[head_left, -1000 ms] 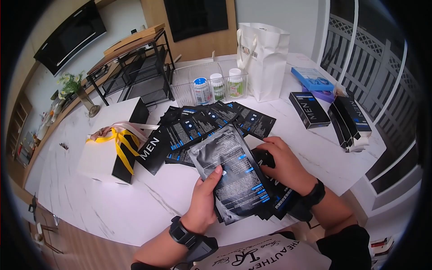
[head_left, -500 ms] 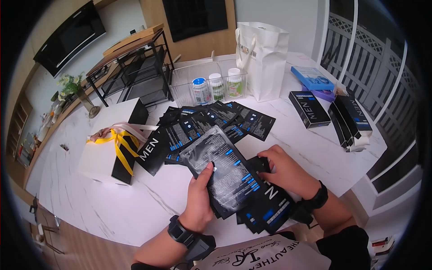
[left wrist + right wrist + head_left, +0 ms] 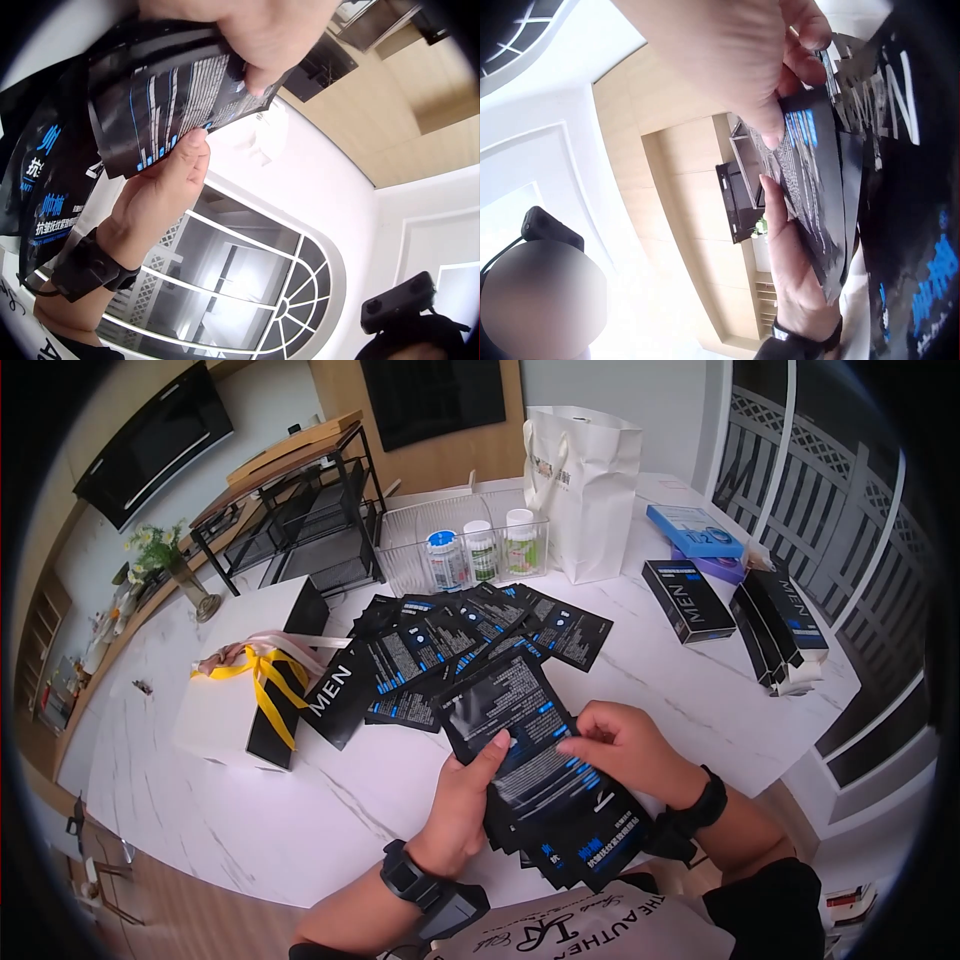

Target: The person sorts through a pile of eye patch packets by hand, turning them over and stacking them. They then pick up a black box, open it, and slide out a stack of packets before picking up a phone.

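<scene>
My left hand (image 3: pixel 462 805) holds a stack of flat black sachets (image 3: pixel 510 710) covered in small white and blue print, its thumb lying across the top one. With thumb and fingertips, my right hand (image 3: pixel 635 750) pinches the right edge of the stack, as the right wrist view also shows on the printed sachet (image 3: pixel 802 172). More black sachets (image 3: pixel 600 840), fanned out with blue lettering, sit beneath, near my shirt. Beyond my hands, a loose pile of the same sachets (image 3: pixel 420 645) is spread over the table; one marked MEN (image 3: pixel 332 698) leans toward the white box.
A white box (image 3: pixel 225 700) with yellow and pink ribbon stands left. Behind the pile are a clear organizer (image 3: pixel 400 565) with bottles (image 3: pixel 480 550) and a white paper bag (image 3: pixel 585 500). Black MEN boxes (image 3: pixel 687 603) and a blue box (image 3: pixel 695 532) lie right, near the table edge.
The held stack swung left off the lower sachets, then came back right over them. My right hand shifted from the lower sachets onto the upper stack's right edge.
</scene>
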A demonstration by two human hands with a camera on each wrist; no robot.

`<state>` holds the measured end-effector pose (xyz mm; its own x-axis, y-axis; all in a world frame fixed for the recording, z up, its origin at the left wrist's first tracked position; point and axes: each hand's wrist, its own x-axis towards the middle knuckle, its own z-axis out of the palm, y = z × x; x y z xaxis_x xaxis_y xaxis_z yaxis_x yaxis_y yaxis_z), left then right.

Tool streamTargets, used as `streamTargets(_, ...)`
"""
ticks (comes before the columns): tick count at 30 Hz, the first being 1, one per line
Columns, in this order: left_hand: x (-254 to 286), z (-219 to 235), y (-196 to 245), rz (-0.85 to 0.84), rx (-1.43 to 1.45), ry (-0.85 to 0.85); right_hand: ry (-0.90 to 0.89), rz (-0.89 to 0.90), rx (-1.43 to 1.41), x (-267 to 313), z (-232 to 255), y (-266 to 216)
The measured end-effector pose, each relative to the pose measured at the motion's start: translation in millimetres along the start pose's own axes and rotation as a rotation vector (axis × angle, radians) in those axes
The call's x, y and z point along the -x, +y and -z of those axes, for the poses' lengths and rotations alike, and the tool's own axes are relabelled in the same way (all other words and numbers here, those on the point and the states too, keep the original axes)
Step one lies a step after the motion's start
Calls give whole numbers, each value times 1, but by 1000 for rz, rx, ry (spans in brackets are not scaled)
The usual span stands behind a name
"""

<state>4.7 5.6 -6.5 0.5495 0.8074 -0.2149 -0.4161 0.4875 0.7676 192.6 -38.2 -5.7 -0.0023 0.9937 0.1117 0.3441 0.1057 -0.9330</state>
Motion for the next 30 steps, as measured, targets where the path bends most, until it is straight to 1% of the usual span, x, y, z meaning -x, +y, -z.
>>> streamTargets(3, 0, 2, 2, 34, -6, -11, 31, -13, -26, -2, 4, 0)
streamTargets(4, -2, 3, -1, 6, -55, 1, 50, 41, 8, -2, 6, -1)
streamTargets(5, -2, 4, -1, 6, -55, 1, 51, 41, 8, -2, 7, -1)
streamTargets(7, -1, 7, 1, 169, 117, 9, 415, 198, -244, -2, 8, -1)
streamTargets(8, 2, 3, 5, 168, 188, -25, 424, 286, -379, -3, 12, -3)
streamTargets(9, 3, 2, 7, 167, 190, -24, 446, 344, -421, -2, 15, -6)
streamTargets(11, 3, 1, 10, 176, 222, -77, 496, 557, -368, -6, 15, 1)
streamTargets(13, 2, 1, 9, 181, 214, -76, 327, 738, -49, -6, 27, 0)
streamTargets(14, 2, 0, 9, 186, 206, -74, 362, 736, 44, -4, 23, -2)
streamTargets(15, 1, 2, 8, 185, 206, -74, 354, 709, 238, -2, 25, -6)
streamTargets(17, 0, 6, 5, 159, 59, -58, 342, 651, 334, -3, 19, -15)
streamTargets(18, 2, 1, 7, 106, 40, -65, 330, 626, 340, -4, 18, -14)
streamTargets(19, 2, 0, 6, 110, 38, -68, 334, 624, 341, -4, 17, -13)
streamTargets(21, 4, -2, 4, 62, -46, -54, 318, 579, 326, -6, 16, -13)
streamTargets(22, 3, -1, 4, 73, -35, -34, 379, 556, 275, -6, 12, -13)
streamTargets(23, 4, -1, 4, 73, -36, -34, 380, 556, 275, -5, 12, -11)
streamTargets(25, 4, -3, 3, -1, 41, 1, 251, 313, -314, -4, 12, -8)
streamTargets(26, 3, -2, 3, -2, 42, 1, 195, 291, -345, -3, 13, -7)
streamTargets(27, 1, 0, 4, -36, 47, 15, 194, 291, -345, -3, 14, -4)
streamTargets(29, 0, 0, 6, -70, 52, 30, 27, 311, -41, -6, 15, 9)
streamTargets(30, 1, 0, 6, -75, 58, 13, 61, 319, -7, -8, 15, 14)
